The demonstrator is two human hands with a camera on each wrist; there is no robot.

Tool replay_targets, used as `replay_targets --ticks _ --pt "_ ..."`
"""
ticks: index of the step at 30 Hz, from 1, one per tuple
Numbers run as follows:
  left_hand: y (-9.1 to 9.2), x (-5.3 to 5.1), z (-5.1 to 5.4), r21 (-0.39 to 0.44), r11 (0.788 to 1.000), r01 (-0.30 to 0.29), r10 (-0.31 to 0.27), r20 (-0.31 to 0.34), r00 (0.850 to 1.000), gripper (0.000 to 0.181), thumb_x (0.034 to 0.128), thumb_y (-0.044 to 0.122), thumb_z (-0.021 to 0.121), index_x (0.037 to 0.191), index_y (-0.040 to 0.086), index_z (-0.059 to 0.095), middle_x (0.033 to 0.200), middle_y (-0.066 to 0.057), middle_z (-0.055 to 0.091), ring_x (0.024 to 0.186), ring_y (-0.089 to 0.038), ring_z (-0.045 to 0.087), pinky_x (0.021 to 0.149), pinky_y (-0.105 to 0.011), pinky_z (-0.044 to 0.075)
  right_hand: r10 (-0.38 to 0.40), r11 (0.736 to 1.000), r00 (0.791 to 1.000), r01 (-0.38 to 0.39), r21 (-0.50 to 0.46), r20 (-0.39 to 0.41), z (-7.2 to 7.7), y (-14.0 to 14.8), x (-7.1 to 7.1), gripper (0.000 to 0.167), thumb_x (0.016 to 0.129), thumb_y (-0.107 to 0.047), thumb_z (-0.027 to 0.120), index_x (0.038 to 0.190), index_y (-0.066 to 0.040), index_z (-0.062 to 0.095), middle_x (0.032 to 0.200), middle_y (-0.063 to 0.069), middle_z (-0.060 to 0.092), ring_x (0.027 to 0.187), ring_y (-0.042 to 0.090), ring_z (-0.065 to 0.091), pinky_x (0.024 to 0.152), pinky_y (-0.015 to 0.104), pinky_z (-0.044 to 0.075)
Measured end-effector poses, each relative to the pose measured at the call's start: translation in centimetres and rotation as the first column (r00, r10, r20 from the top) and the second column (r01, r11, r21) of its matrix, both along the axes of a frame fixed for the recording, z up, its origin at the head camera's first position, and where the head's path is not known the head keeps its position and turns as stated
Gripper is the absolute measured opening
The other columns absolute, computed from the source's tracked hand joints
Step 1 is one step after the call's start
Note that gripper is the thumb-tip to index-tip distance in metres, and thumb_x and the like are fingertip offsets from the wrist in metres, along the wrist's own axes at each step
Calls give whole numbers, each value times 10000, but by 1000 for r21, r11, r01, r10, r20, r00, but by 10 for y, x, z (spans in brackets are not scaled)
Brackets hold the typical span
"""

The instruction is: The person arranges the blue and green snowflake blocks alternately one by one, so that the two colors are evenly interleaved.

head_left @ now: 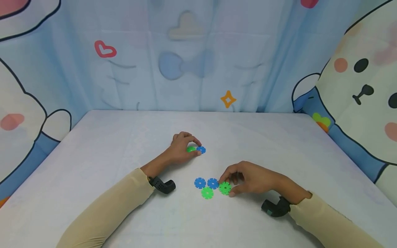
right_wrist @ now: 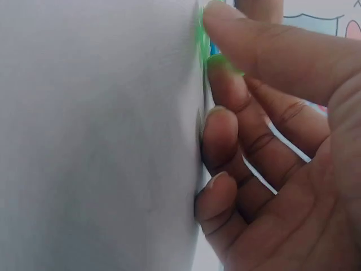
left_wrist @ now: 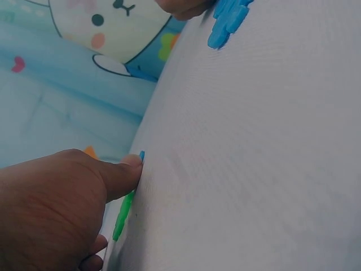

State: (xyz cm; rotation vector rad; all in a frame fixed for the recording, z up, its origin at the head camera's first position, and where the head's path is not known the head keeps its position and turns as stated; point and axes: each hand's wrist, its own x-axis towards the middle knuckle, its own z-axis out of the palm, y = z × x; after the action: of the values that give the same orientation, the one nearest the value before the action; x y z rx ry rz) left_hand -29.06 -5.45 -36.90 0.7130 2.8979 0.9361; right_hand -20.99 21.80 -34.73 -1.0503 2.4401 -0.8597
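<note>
And there was the left hand, out toward the middle of the white table, thumb and forefinger clamped on the opposite edges of a far blue disc! A far green disc lay right beside it, in the crook of that same hand; whether the two were joined, I could not tell.

Nearer, over on the right, the right hand had its own catch: thumb and forefinger pinched a held green disc, the remaining fingers curled in under the palm, their tips down by the tabletop.

Just left of that grip came a tight little cluster: a middle blue disc right next to the held green one, an outer blue disc at its left, and a loose green disc tucked just below the pair. All of them notched round the rim, all lying flat!

Beige sleeves covered both arms, and behind it all hung a pale blue curtain printed with cartoon faces.
</note>
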Motion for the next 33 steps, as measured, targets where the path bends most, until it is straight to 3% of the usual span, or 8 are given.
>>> replay_targets --ticks 5,9,15,19,24,33 --pt "1 0 2 2 1000 -10 10 2 1000 288 926 351 678 1191 236 675 1465 -145 406 1372 -367 293 1107 -555 315 1 999 999 -3 -33 -37 3 7 -11 319 820 -318 803 1124 -280 713 915 -104 661 844 124 592 716 231 475" --pt "1 -1 3 -2 1000 -29 29 3 1000 288 926 349 677 1190 235 677 1467 -148 405 1381 -373 287 1115 -560 305 -19 996 998 14 -84 -61 5 11 -25 330 844 -298 786 1159 -241 708 1050 -101 691 948 103 612 843 272 516" --pt "-1 -4 3 -9 1000 -27 27 8 1000 295 929 353 671 1200 234 676 1470 -147 403 1377 -370 290 1119 -554 300 -114 987 986 98 -126 -121 10 6 -51 350 859 -257 774 1192 -176 705 1109 -95 696 1018 80 627 934 348 532" --pt "-2 -4 2 -2 999 -38 38 10 999 295 926 352 674 1196 233 678 1463 -150 406 1372 -375 295 1112 -561 308 -185 975 970 161 -153 -156 9 -5 -74 394 863 -256 770 1230 -134 690 1117 -57 705 989 107 646 928 368 542" --pt "2 -3 0 5 999 -32 31 16 999 292 926 350 673 1195 235 676 1460 -148 408 1372 -368 297 1111 -560 311 -242 962 962 221 -159 -128 3 -12 -94 422 866 -274 767 1253 -130 680 1176 31 700 1006 170 667 899 344 555" --pt "10 -1 -1 13 1000 6 -6 12 1000 277 933 350 664 1185 236 678 1453 -154 401 1360 -371 300 1101 -562 319 -327 941 937 310 -138 -125 -13 -10 -100 402 855 -289 776 1229 -165 700 1116 37 703 901 166 596 790 249 500"
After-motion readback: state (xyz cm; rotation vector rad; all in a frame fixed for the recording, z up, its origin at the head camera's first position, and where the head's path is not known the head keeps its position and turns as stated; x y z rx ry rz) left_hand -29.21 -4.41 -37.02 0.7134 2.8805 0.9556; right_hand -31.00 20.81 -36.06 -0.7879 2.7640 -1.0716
